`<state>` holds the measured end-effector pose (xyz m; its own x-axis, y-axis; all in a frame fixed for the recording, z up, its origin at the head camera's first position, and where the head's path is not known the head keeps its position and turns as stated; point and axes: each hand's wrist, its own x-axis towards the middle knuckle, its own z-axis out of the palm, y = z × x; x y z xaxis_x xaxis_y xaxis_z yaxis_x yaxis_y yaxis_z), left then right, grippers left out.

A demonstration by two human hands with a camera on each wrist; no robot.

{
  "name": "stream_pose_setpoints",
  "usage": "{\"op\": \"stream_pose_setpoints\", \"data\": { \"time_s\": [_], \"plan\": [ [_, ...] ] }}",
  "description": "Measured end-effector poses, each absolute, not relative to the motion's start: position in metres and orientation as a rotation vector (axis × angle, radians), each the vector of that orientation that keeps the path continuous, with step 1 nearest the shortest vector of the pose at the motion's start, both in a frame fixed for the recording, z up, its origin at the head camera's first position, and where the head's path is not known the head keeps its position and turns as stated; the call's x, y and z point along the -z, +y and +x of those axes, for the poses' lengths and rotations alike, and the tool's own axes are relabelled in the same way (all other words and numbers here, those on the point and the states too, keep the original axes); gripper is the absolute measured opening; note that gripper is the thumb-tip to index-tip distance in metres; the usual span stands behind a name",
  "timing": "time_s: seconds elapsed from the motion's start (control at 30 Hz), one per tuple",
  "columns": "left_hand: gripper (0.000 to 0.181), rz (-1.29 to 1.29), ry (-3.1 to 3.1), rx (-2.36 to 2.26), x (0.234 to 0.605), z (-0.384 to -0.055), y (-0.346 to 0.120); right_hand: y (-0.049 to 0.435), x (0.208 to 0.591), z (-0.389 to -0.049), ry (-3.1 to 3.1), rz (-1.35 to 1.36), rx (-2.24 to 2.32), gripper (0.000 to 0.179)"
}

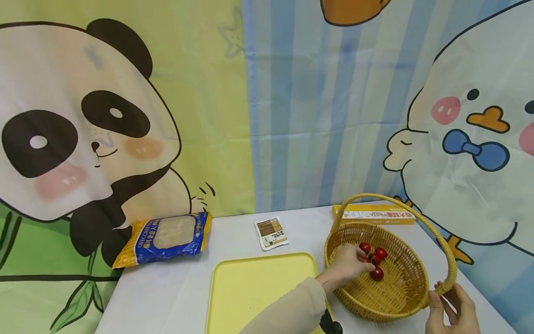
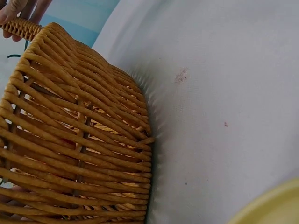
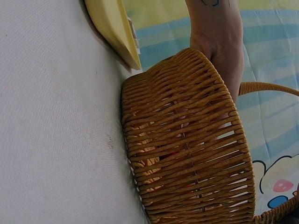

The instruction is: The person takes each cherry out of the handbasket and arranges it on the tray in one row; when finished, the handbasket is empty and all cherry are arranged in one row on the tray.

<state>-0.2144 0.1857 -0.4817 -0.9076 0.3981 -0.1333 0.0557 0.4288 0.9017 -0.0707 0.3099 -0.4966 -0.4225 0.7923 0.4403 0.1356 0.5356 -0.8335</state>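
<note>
A wicker basket (image 1: 400, 278) with an arched handle (image 1: 448, 250) stands on the table. Several glossy red cherries (image 1: 377, 273) lie bunched inside it. My left hand (image 1: 347, 263) reaches over the rim, its thumb and fingers pinching at a cherry in the bunch; the fingertips are partly hidden. With my right hand (image 1: 454, 308) I grip the handle's lower end at the near right rim. In the left wrist view the right hand's fingers (image 2: 16, 11) show around the handle. The right wrist view shows my left forearm (image 3: 219, 46) entering behind the basket wall (image 3: 191, 140).
A yellow tray (image 1: 258, 287) lies left of the basket, under my left forearm. A blue and yellow pasta bag (image 1: 167, 239) sits at the back left, a small flat packet (image 1: 271, 233) behind the tray, and a yellow-orange box (image 1: 375, 214) behind the basket.
</note>
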Motion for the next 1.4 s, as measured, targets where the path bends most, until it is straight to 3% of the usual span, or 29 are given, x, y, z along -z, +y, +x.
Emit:
{"op": "stream_pose_setpoints", "data": {
  "time_s": [0.9, 1.23, 1.4],
  "plan": [
    [0.04, 0.458, 2.536, -1.344, 0.493, -0.231, 0.207, 0.311, 0.493, -0.07, -1.933, -0.779, -0.88, 0.05],
    [0.018, 0.526, 2.624, -1.263, 0.498, -0.234, 0.209, 0.31, 0.494, -0.07, -1.947, -0.741, -0.848, 0.051],
    [0.016, 0.563, 2.664, -1.209, 0.499, -0.233, 0.211, 0.311, 0.493, -0.07, -1.952, -0.781, -0.843, 0.051]
  ]
}}
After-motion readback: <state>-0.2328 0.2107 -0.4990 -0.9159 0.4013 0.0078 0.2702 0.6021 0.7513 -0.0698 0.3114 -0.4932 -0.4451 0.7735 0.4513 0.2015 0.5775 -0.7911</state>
